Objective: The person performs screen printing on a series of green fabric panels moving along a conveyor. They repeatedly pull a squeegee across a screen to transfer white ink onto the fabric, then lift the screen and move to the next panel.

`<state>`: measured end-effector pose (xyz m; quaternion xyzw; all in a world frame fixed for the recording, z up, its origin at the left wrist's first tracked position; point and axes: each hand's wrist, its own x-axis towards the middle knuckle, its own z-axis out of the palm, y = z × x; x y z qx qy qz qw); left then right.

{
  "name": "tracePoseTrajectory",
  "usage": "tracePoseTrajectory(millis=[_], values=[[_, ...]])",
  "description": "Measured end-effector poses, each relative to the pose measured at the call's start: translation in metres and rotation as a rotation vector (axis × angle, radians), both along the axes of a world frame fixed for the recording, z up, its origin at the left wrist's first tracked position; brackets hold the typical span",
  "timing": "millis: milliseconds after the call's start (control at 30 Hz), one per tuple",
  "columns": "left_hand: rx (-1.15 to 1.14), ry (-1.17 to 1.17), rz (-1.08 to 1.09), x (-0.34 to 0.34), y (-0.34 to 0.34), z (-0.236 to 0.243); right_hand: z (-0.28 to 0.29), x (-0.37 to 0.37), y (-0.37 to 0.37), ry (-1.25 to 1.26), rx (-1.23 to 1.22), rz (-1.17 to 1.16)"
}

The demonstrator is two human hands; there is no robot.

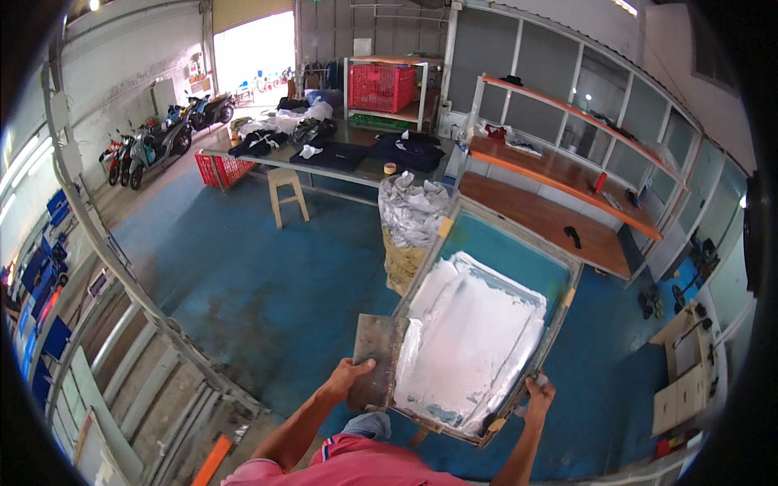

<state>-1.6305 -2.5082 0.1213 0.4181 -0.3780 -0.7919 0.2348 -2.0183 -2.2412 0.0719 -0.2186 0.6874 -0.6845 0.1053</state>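
Note:
A screen printing frame (572,293) with teal mesh is held tilted in front of me. Thick white ink (474,340) covers most of its mesh, with rough edges and streaks. My left hand (350,377) grips a flat, stained brown plate (378,348), the thumb lying on its face. That plate overlaps the frame's near left edge. At the frame's near right side, my right hand (538,395) is closed round the edge. Something small and greyish shows by its fingers, too unclear to name.
Beyond the frame stand stuffed sacks (412,212) and a long table (348,174) with dark cloths. A wooden stool (288,197) stands before it. Orange-topped shelves (559,180) are at right. A metal railing (154,320) and stacked bars lie left. Motorbikes (166,139) line the far wall.

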Motion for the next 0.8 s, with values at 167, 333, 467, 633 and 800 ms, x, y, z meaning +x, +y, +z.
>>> tracePoseTrajectory(millis=[167,333,467,633,800], values=[[0.032,-0.039,-0.264,-0.163,-0.050,-0.042,0.005,-0.109,0.001,-0.051,0.081,-0.212],[-0.204,-0.136,-0.635,-0.377,-0.058,-0.058,-0.053,-0.221,0.118,0.022,0.166,-0.502],[-0.187,-0.122,-1.058,-0.509,-0.052,-0.074,-0.087,-0.159,0.186,-0.286,0.103,-0.952],[0.098,0.008,-1.352,-0.636,-0.048,-0.173,-0.180,-0.127,0.161,-0.201,0.046,-1.467],[0.213,0.062,-1.482,-0.740,-0.053,-0.211,-0.167,-0.152,0.102,-0.085,-0.030,-1.466]])
